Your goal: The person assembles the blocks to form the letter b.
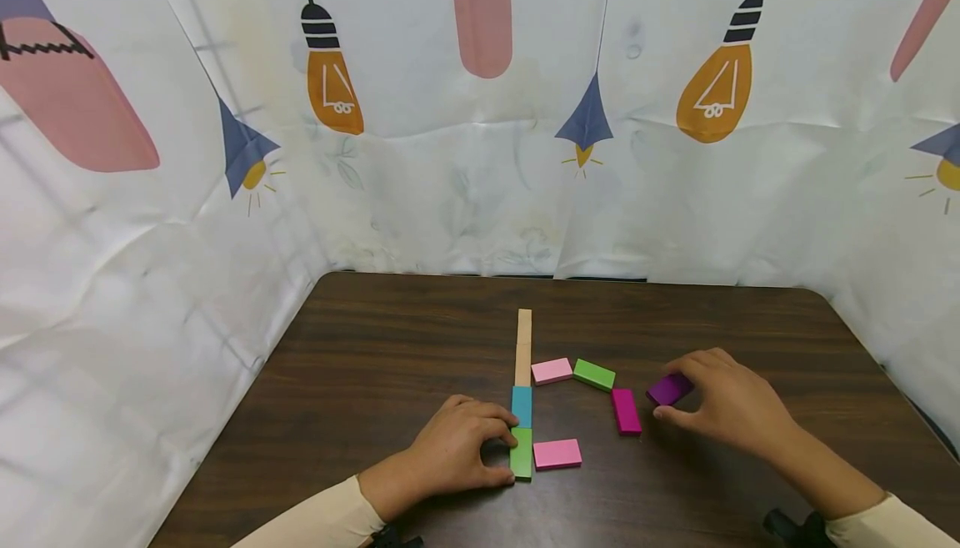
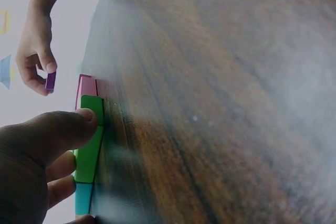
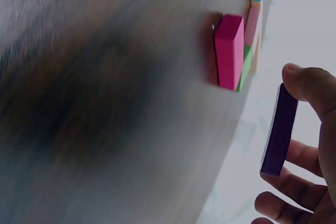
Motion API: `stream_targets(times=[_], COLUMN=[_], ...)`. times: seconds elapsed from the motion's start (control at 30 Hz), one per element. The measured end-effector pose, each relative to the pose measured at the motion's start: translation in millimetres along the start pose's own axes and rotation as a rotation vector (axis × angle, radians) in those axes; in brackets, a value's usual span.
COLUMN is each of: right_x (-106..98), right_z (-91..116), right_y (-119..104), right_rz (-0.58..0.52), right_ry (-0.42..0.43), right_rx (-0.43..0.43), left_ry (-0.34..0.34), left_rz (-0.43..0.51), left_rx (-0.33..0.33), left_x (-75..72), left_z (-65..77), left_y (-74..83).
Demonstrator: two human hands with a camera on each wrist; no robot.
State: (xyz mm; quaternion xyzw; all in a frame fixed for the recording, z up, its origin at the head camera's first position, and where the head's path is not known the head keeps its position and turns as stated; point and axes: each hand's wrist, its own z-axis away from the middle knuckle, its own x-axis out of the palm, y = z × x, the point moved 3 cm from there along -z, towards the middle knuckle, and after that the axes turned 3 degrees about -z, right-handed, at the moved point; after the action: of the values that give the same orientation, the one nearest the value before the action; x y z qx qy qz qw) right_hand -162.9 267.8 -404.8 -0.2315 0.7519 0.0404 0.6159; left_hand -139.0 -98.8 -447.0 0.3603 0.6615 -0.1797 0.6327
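My right hand pinches a purple block between thumb and fingers. The right wrist view shows that purple block raised above the table, right of an upright-edged magenta block. With thumb and fingertips, my left hand holds the near green block at its left side. Beyond it a blue block and light wooden blocks continue the straight column. A pink block lies just right of the near green block. Farther up, another pink block, a green block and the magenta block form a curve.
Dark wood grain covers the table. A white sheet printed with lamps and bulbs hangs behind its far edge and along the left side. Black wrist devices sit at both sleeves.
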Motion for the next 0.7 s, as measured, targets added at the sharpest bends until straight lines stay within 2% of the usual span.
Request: stream_targets(times=[0.7], right_x=[17], right_z=[1], right_y=[-35], right_rz=[-0.025], right_ry=[0.003], right_rx=[-0.057], left_ry=[0.007], left_rz=[-0.003], left_rx=[0.002], left_x=[0.8], left_z=[-0.2], left_y=[-0.2])
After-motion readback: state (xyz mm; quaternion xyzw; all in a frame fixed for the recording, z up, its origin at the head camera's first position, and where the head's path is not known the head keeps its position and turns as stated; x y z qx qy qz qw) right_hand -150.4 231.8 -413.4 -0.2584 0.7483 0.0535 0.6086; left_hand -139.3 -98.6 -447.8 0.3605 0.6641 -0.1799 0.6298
